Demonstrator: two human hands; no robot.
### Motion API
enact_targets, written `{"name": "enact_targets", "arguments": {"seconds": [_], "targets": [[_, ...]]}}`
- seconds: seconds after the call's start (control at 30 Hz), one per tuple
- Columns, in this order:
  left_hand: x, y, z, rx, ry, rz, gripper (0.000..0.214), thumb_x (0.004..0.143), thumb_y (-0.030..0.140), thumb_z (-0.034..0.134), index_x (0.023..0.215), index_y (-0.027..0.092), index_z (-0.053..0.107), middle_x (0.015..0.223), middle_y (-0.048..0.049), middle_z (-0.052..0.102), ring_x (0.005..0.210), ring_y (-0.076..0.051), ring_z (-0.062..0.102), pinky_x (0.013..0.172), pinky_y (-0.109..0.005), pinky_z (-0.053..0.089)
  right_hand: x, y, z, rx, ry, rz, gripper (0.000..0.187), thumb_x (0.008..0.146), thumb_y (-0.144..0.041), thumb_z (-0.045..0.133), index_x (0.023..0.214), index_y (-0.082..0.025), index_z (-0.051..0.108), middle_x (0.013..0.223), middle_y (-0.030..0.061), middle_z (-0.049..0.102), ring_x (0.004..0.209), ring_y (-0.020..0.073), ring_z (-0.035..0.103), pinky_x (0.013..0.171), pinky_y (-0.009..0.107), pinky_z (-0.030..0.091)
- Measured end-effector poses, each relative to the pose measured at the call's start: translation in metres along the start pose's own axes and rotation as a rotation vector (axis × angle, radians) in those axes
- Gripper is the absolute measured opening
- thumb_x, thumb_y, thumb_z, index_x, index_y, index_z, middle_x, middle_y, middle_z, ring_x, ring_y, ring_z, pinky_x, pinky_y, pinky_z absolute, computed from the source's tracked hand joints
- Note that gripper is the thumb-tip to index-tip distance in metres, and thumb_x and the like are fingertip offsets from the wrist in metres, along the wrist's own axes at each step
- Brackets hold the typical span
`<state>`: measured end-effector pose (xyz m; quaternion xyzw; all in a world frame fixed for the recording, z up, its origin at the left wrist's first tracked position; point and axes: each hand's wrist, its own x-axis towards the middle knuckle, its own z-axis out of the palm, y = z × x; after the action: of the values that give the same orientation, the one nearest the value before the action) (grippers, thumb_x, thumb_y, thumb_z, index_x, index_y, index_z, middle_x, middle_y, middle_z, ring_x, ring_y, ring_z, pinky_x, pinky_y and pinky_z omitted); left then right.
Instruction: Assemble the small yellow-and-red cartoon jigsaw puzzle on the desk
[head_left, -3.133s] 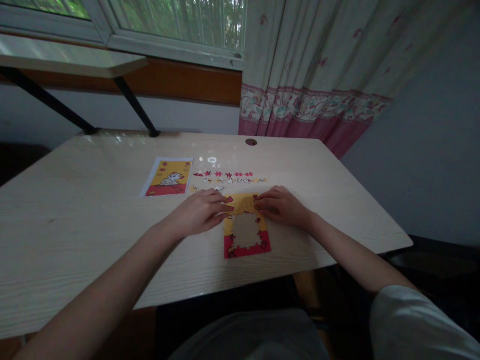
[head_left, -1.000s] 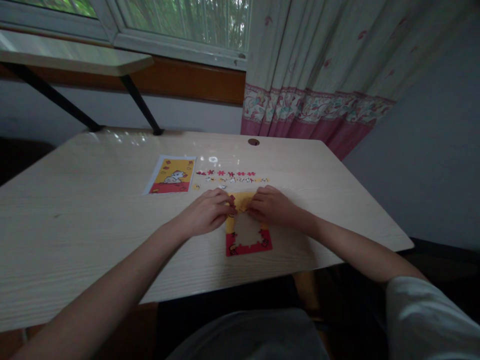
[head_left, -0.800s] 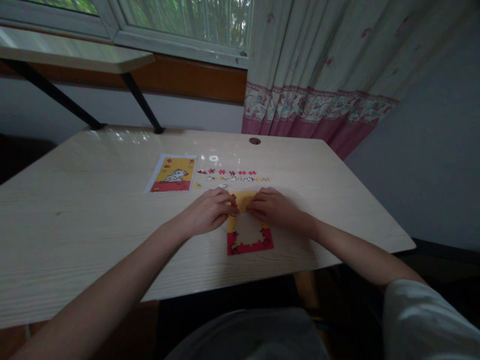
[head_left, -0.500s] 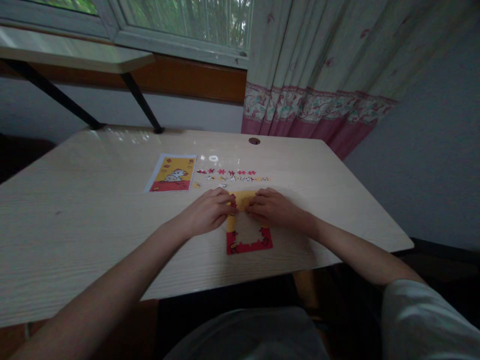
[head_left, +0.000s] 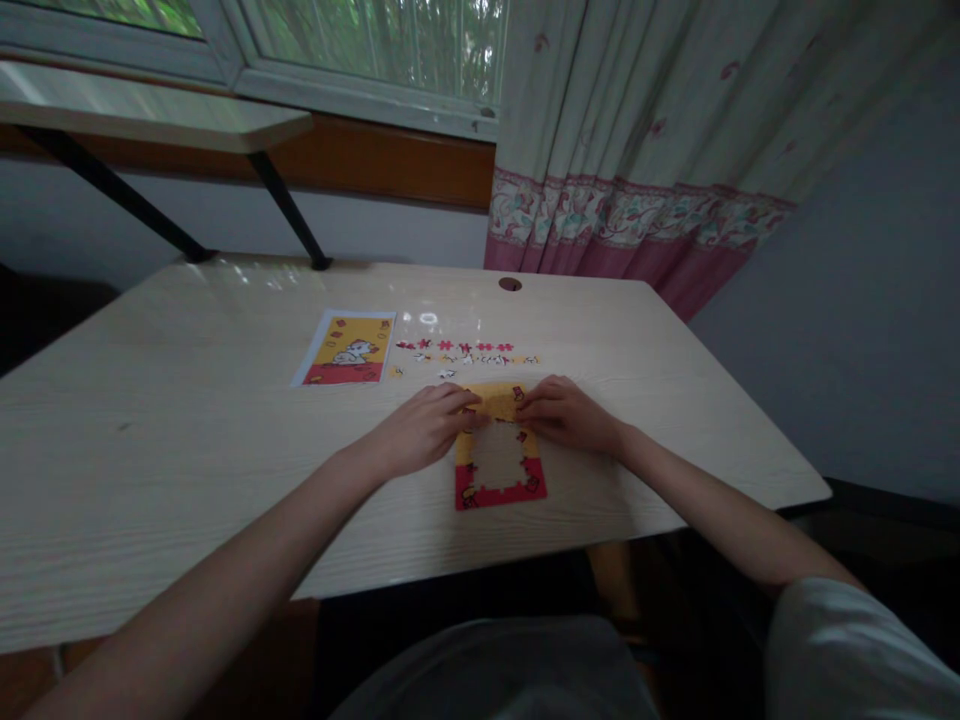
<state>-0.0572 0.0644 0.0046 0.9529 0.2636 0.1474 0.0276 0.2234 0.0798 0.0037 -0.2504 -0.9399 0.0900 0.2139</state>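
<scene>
A partly assembled jigsaw puzzle point(head_left: 501, 496) lies flat on the desk, a yellow and red border around a bare middle with more yellow pieces joined along its far side. My left hand point(head_left: 429, 428) is closed at its upper left edge, fingertips pressed onto the yellow part. Across from it, my right hand point(head_left: 566, 414) has its fingers together on the upper right edge, touching the yellow pieces. Whether a single loose piece sits under either set of fingertips is hidden. Beyond the puzzle lie a row of red pieces point(head_left: 445, 345) and a row of white and yellow pieces point(head_left: 491, 359).
A printed reference picture point(head_left: 349, 350) of a white animal on yellow and red lies left of the loose pieces. The pale wooden desk point(head_left: 225, 440) has a cable hole point(head_left: 510, 284) near its back edge. A raised shelf point(head_left: 150, 110) stands at back left, a curtain point(head_left: 600, 200) behind.
My right hand has shifted slightly right, uncovering the puzzle's upper right corner and more of its right border. My left hand stays at the left edge, almost in place.
</scene>
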Motion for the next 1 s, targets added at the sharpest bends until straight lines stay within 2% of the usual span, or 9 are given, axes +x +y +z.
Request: {"name": "enact_targets", "arguments": {"seconds": [0.27,0.4,0.53,0.73,1.0], "targets": [[0.001,0.002,0.001,0.018,-0.006,-0.023,0.039,0.085,0.008,0.042,0.115,0.021,0.062,0.120,-0.0108,0.060,0.112,-0.026,0.050,0.091,-0.044,0.045,0.000,-0.004,-0.003,-0.024,-0.041,-0.020,0.021,0.092,-0.029,0.051,0.102,-0.021,0.068,0.105,0.0058,0.068,0.098,0.0176,0.057,0.088,0.036,0.041],[0.000,-0.003,-0.003,-0.003,-0.014,-0.037,0.037,0.086,0.010,0.042,0.115,0.021,0.062,0.121,-0.0088,0.060,0.112,-0.025,0.051,0.094,-0.045,0.043,0.000,-0.001,-0.003,0.060,0.000,0.016,0.019,0.091,-0.029,0.053,0.100,-0.021,0.067,0.103,0.0057,0.068,0.096,0.0165,0.058,0.088,0.035,0.042],[-0.002,-0.009,-0.010,-0.016,-0.005,-0.076,0.032,0.090,0.019,0.042,0.116,0.018,0.060,0.118,-0.0099,0.061,0.109,-0.024,0.053,0.093,-0.044,0.044,-0.002,0.004,-0.005,0.091,0.046,0.052,0.021,0.092,-0.030,0.052,0.106,-0.022,0.066,0.105,0.0053,0.068,0.097,0.0164,0.058,0.089,0.035,0.043],[-0.003,-0.011,-0.015,-0.008,-0.041,-0.090,0.037,0.088,0.038,0.052,0.117,0.016,0.060,0.118,-0.0117,0.060,0.108,-0.028,0.053,0.093,-0.045,0.044,-0.001,-0.003,-0.004,0.050,-0.056,0.020,0.025,0.090,-0.034,0.054,0.112,-0.025,0.065,0.116,0.0072,0.063,0.107,0.0192,0.055,0.094,0.039,0.040],[-0.003,-0.009,-0.013,-0.028,-0.059,-0.102,0.039,0.088,0.037,0.052,0.118,0.013,0.058,0.122,-0.0138,0.057,0.110,-0.028,0.052,0.094,-0.045,0.043,-0.001,-0.005,-0.003,0.041,-0.096,0.049,0.025,0.088,-0.035,0.058,0.110,-0.026,0.066,0.116,0.0068,0.063,0.109,0.0200,0.054,0.096,0.040,0.038]]}}
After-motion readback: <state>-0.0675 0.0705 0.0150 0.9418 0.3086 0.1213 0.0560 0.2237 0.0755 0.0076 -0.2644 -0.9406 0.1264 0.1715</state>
